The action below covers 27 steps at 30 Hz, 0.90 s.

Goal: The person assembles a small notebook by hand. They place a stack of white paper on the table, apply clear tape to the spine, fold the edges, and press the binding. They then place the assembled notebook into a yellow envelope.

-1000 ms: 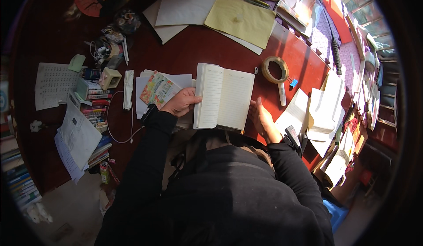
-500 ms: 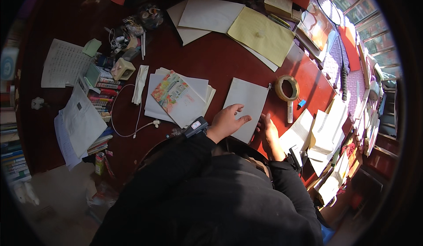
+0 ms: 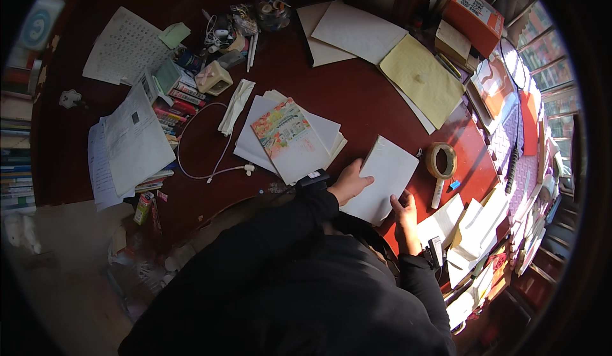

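A plain white book (image 3: 387, 176), or a thick pad that looks like one, is between my two hands at the near edge of the table. My left hand (image 3: 349, 182) grips its left side, with the thumb over the top face and the other fingers partly hidden. At the lower right edge, my right hand (image 3: 406, 219) holds on with its thumb on the rim and its fingers mostly out of sight. Left of the book lies a booklet with a flowery printed cover (image 3: 290, 139), on top of several white sheets (image 3: 250, 140).
Right of the book are a tape roll (image 3: 442, 158), a white tube (image 3: 438, 193) and a small blue clip (image 3: 454, 185). A yellowish sheet (image 3: 423, 79) lies farther back. Books (image 3: 185, 101) and a looped white cable (image 3: 179, 145) occupy the left. Loose papers (image 3: 468, 235) cover the right edge.
The view has shifted, so the table appears farther right. My left hand has gone from hovering over the book to gripping its left side; my right hand has closed on its right edge.
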Available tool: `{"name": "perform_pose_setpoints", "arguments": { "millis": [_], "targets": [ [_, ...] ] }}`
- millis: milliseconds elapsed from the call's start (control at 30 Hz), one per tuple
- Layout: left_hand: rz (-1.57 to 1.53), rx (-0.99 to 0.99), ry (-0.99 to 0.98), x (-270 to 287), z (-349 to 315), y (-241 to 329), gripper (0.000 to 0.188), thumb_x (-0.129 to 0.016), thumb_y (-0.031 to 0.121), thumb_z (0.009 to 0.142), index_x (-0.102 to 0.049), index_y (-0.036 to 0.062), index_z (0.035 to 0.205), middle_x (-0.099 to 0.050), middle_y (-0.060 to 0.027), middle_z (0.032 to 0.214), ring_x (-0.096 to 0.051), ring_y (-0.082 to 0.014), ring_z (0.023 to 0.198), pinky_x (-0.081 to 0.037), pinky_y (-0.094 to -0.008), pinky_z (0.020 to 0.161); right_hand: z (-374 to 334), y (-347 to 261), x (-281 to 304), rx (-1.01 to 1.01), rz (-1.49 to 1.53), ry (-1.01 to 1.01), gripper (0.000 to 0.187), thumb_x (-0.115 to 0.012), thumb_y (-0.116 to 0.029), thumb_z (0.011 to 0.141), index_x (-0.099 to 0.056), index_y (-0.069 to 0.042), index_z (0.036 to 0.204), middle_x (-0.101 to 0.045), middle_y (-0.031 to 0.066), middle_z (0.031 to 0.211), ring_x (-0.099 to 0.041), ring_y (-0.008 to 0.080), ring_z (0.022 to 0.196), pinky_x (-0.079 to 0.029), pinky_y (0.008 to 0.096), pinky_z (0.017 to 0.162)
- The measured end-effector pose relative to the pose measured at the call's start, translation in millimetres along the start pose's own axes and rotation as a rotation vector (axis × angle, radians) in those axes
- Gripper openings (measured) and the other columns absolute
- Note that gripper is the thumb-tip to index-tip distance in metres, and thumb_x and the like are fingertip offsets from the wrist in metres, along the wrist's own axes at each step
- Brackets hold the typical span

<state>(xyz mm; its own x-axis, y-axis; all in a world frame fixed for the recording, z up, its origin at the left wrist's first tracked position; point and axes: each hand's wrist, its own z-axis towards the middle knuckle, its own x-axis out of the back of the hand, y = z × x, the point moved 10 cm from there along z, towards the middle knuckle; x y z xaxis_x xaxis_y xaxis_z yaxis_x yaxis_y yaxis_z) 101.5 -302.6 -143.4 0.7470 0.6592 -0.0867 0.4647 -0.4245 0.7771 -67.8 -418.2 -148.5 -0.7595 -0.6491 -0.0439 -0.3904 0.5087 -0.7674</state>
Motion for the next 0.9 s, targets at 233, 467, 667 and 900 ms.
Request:
{"name": "perform_pose_setpoints", "arguments": {
  "millis": [233, 467, 667, 900],
  "targets": [
    [-0.536, -0.013, -0.081, 17, -53, 18, 0.044, -0.061, 0.001, 0.094, -0.045, 0.0000, 0.135, -0.058, -0.0110, 0.128, -0.055, -0.0183, 0.119, -0.040, -0.0330, 0.106, -37, -35, -42, -0.031, 0.249, -0.319, 0.041, -0.059, -0.028, 0.101, -0.053, 0.000, 0.131, -0.063, 0.0065, 0.122, -0.057, 0.0159, 0.112, -0.042, 0.0321, 0.099],
    [-0.140, -0.293, 0.542, 158, -94, -16, 0.032, -0.062, 0.014, 0.098, -0.048, 0.0015, 0.123, -0.056, -0.0068, 0.116, -0.055, -0.0135, 0.097, -0.048, -0.0305, 0.085, -7, -73, -129, 0.140, -0.054, -0.516, 0.026, -0.057, -0.024, 0.102, -0.060, -0.001, 0.114, -0.066, 0.0001, 0.094, -0.058, 0.0076, 0.084, -0.047, 0.0254, 0.078],
    [-0.176, -0.148, 0.903, 244, -110, -54, 0.045, -0.065, 0.016, 0.095, -0.045, -0.0007, 0.131, -0.055, -0.0124, 0.125, -0.054, -0.0193, 0.110, -0.045, -0.0333, 0.095, 40, -65, -248, 0.131, -0.237, -0.697, 0.032, -0.058, -0.027, 0.102, -0.059, 0.000, 0.120, -0.065, 0.0024, 0.100, -0.059, 0.0101, 0.091, -0.049, 0.0292, 0.082],
    [-0.454, -0.027, 0.738, 233, -80, -42, 0.042, -0.067, 0.013, 0.093, -0.047, -0.0032, 0.127, -0.060, -0.0114, 0.119, -0.057, -0.0184, 0.108, -0.046, -0.0328, 0.093, 43, -77, -271, 0.593, -0.862, -0.315, 0.050, -0.074, -0.011, 0.079, -0.057, -0.001, 0.125, -0.054, 0.0238, 0.118, -0.057, 0.0407, 0.107, -0.052, 0.0463, 0.087]
  ]
}}
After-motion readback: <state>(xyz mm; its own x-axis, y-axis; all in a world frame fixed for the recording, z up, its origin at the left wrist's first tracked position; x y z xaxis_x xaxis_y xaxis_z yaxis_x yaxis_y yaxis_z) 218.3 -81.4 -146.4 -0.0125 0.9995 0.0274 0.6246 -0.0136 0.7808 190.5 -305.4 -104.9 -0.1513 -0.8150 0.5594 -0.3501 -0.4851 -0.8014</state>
